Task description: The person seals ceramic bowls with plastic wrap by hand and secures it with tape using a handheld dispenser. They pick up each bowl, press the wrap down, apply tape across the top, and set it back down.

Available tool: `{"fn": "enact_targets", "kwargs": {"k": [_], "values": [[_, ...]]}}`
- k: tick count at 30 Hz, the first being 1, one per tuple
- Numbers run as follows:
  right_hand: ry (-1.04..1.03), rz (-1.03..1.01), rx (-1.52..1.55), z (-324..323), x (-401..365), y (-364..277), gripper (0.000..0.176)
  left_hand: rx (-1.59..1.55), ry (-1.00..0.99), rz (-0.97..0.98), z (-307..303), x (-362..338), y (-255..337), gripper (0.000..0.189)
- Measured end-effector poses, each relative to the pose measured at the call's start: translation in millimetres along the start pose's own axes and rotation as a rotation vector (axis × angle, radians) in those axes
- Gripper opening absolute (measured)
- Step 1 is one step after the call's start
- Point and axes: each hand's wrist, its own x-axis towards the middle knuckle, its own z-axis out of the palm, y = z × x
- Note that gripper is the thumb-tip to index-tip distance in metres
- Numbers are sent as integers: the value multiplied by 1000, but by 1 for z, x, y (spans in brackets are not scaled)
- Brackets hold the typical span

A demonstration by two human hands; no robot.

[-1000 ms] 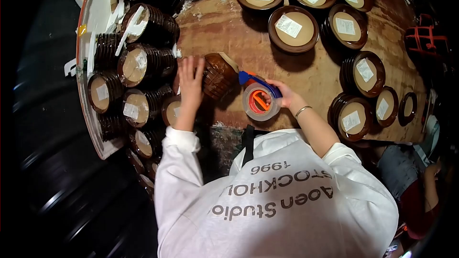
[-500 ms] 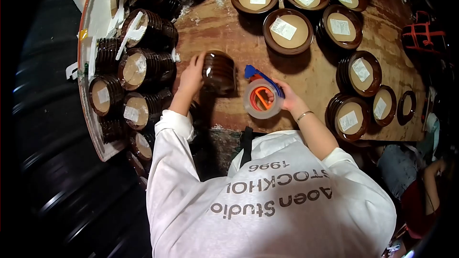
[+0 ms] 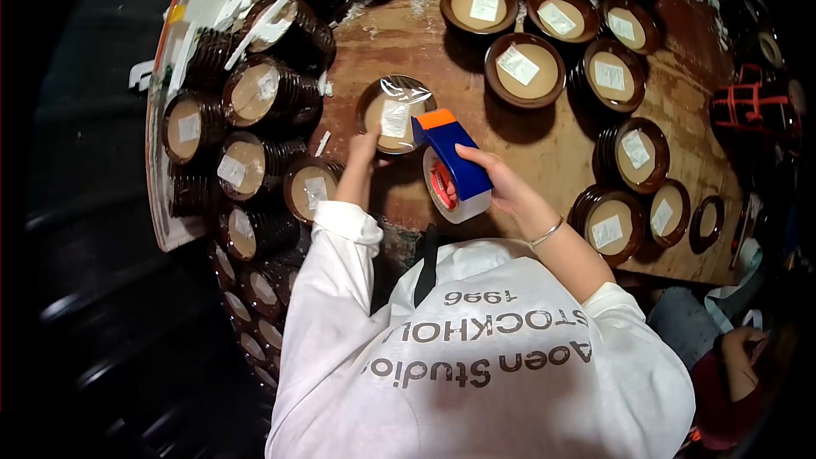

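Near the table's front edge, my left hand [image 3: 364, 150] grips the lower left side of a stack of brown dishes [image 3: 416, 105]. Clear film gleams over the top dish, and a white label lies on its tan middle. My fingers are partly hidden under the stack. My right hand [image 3: 501, 180] is wrapped round a blue tape dispenser [image 3: 469, 165] with a wide roll of clear tape in it. Its orange front end overlaps the right rim of the stack in this view.
More labelled dish stacks [image 3: 270, 92] crowd the left side, with white foam scraps among them. Other stacks [image 3: 525, 70] stand at the back and right. A red strapped object [image 3: 748, 106] sits beyond the right edge. A person's arm [image 3: 741, 365] shows at lower right.
The stack has turned from its side to show its labelled top. My right hand has swung the tape dispenser round and up to the stack's edge. The view has shifted.
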Motion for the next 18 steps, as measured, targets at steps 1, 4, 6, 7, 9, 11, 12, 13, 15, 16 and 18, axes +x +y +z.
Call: {"fn": "enact_targets", "kwargs": {"k": [1, 4, 6, 7, 9, 11, 12, 13, 15, 16, 18], "values": [[8, 13, -31, 6, 0, -5, 38, -198, -95, -55, 8, -2, -14, 53], [4, 43, -173, 9, -1, -2, 38, -501, -79, -107, 42, -24, -34, 43], [96, 17, -357, 9, 0, 7, 37, -629, -105, -121, 47, -21, -42, 43], [91, 36, -378, 5, 1, 13, 37, -656, -95, -126, 46, -29, -41, 43], [175, -179, -691, -4, 4, 20, 37, -513, -112, -74, 44, -36, -35, 43], [213, -169, -695, -7, -3, 21, 37, -459, -129, -112, 31, -31, -41, 48], [208, -93, -640, -9, -6, 19, 36, -347, -232, -114, 21, -32, -41, 53], [205, -24, -584, -11, -7, 16, 36, -232, -336, -109, 17, -34, -37, 59], [221, -19, -552, -8, -7, 18, 35, -75, -136, -19, 9, -78, -21, 76], [211, -39, -522, -6, -6, 19, 35, 378, 137, 506, -3, -76, -29, 81], [196, -54, -503, -5, -5, 20, 34, 821, 429, 1020, -9, -81, -28, 87]]}}
